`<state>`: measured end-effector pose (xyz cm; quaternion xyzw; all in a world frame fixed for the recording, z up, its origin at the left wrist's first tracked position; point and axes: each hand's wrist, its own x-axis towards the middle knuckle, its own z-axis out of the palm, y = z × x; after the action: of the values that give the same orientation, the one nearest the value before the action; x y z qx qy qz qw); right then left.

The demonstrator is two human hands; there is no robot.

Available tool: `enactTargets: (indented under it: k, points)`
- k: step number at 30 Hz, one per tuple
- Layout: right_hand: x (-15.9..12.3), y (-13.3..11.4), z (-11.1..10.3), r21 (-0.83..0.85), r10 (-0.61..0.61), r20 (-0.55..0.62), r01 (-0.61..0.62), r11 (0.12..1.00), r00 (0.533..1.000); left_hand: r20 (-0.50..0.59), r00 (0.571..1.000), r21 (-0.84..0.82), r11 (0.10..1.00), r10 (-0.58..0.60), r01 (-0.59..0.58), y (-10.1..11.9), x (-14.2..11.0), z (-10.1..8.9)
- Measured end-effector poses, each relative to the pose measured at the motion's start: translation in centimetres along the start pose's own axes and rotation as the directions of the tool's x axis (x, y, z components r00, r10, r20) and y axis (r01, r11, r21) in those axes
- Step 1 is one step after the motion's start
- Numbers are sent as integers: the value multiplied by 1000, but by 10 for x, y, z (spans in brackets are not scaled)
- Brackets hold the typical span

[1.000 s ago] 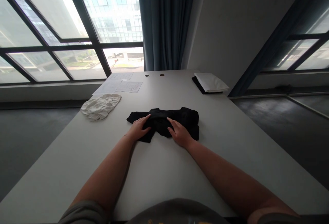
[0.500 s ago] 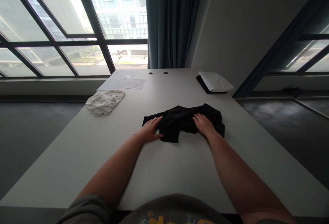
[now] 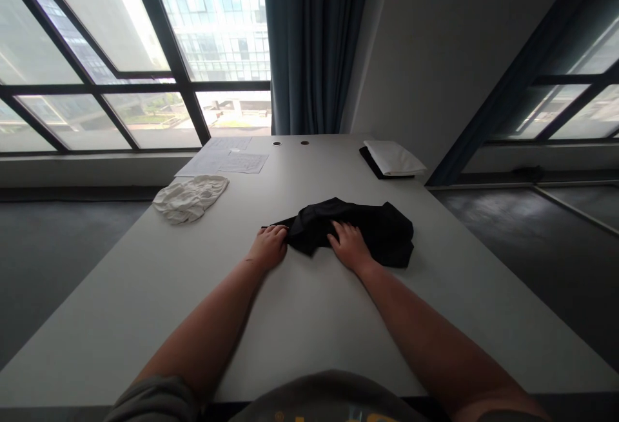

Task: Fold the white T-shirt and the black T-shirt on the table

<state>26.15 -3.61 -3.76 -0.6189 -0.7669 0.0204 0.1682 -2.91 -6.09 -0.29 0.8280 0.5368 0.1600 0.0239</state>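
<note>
A black garment (image 3: pixel 382 231), rumpled and partly folded, lies on the white table in front of me. Its exact kind cannot be told. My left hand (image 3: pixel 269 248) is at its left end, fingers curled down over the cloth edge with the thumb hidden. On the garment's near middle rests my right hand (image 3: pixel 351 246), its fingers apart and pressing on the fabric. The cloth between the two hands is bunched, and its near corner is slightly blurred and raised.
A crumpled white cloth (image 3: pixel 191 198) lies at the table's left edge. Behind it are printed paper sheets (image 3: pixel 242 162). A folded white item (image 3: pixel 394 158) sits on a black one (image 3: pixel 372 162) at the far right. Two round cable holes mark the table's (image 3: pixel 309 319) far end.
The garment's near-left flap has been drawn up and bunched. My right hand has moved left across the cloth; my left fingers have curled at its left end. The view has shifted slightly.
</note>
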Motion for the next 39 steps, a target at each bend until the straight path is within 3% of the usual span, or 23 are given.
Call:
enactTargets:
  k: [3,7,10,13,18,21,23,25,27,31,34,37,39]
  points:
    - [2,-19,1,-77,25,65,-20,997,998,6,1000,28,999,-18,18,10,-10,-5]
    - [22,-14,-1,-65,80,125,-72,995,989,-1,1000,36,999,-25,25,19,-32,-10]
    - [52,-1,-2,-25,120,264,-118,993,957,63,995,15,997,76,-77,28,-50,-14]
    - [88,8,1,-4,141,361,-150,989,922,159,950,-57,963,269,-264,43,-63,-18]
    - [123,-1,14,-43,98,283,-90,995,954,202,863,-199,882,463,-426,68,-66,-28]
    - [121,-13,21,-40,37,156,-31,999,987,139,862,-350,838,488,-418,67,-62,-31]
    - [115,-20,23,-27,-6,111,9,1000,994,84,905,-409,842,418,-351,60,-59,-29]
    - [107,-25,23,-7,-77,120,78,997,990,27,962,-399,885,272,-239,50,-56,-25]
    - [98,-32,22,19,-168,151,167,986,974,-49,993,-355,928,103,-114,38,-53,-19]
    - [73,-55,20,125,-382,192,363,923,904,-145,981,-243,966,-130,92,19,-48,-3]
    - [51,-72,18,243,-530,171,486,839,830,-83,957,-159,952,-278,262,8,-47,12]
    - [36,-77,16,358,-599,132,526,772,790,-4,946,-114,940,-324,321,-5,-46,24]
    - [32,-72,13,411,-594,95,511,754,799,0,947,-94,943,-320,318,-14,-46,28]
